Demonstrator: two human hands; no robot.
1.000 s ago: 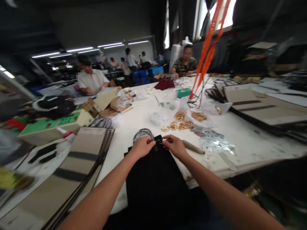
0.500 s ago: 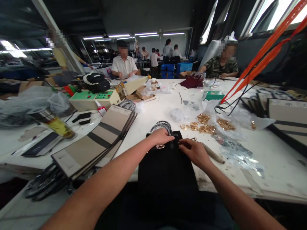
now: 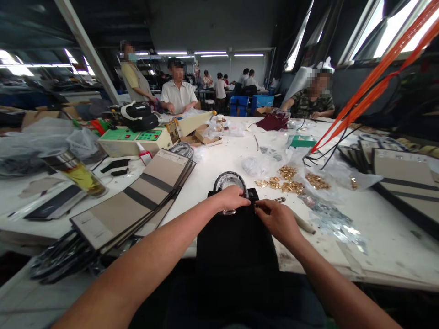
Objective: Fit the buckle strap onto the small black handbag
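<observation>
A black panel (image 3: 236, 246) stretches from the table's front edge toward me, its far end under my hands. My left hand (image 3: 232, 199) is closed at that end, thumb and fingers pinching its black material. Just to the right, my right hand (image 3: 277, 218) pinches a tiny gold-coloured metal piece (image 3: 255, 205), mostly hidden by the fingertips. Behind my left hand lies a plastic-wrapped round handle (image 3: 231, 177). A shiny metal buckle (image 3: 228, 212) shows below the left wrist. Beyond my right hand is a tool with a metal loop (image 3: 280, 199) and a worn handle (image 3: 304, 224).
Gold-coloured fittings (image 3: 292, 187) lie in piles, with flat silver plates (image 3: 338, 224) nearer me. Folded panels (image 3: 137, 196) are stacked left, beside a bottle (image 3: 77, 176) and a green-topped machine (image 3: 137, 137). Orange strands (image 3: 370, 87) hang at right. Co-workers sit across the table (image 3: 236, 151).
The view has shifted slightly. My hands keep their pinches at the panel's far end, and more of the wrapped handle shows. At the back left, a standing person has straightened and moved right.
</observation>
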